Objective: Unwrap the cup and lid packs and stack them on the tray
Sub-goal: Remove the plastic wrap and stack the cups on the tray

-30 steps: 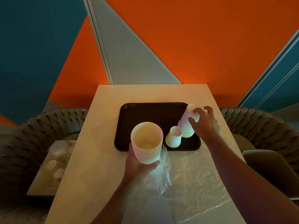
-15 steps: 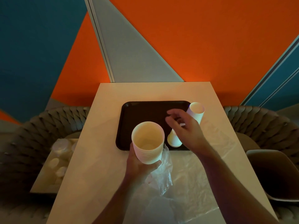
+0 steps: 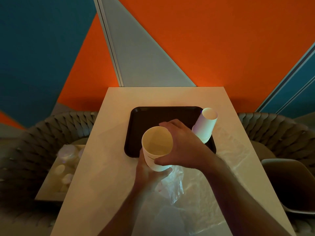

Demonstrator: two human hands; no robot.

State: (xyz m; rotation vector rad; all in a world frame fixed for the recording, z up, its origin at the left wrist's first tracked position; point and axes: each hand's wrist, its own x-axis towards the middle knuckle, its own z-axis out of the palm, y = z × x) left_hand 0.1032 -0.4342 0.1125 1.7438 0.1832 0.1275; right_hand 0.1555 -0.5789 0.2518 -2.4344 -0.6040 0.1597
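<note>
While the pale surface (image 3: 105,150) carries the dark tray (image 3: 153,116) with a leaning stack of small cups (image 3: 205,126) on its right edge, the right hand (image 3: 184,145) has left that stack and now clasps the big cup stack (image 3: 156,147) from the side. The left hand (image 3: 150,172) holds the stack from below over the tray's near edge, fingers curled around it, so I judge it will be set down next.

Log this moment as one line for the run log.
left hand: holds cup stack | right hand: grips its rim | tray: tall cup stack standing
</note>
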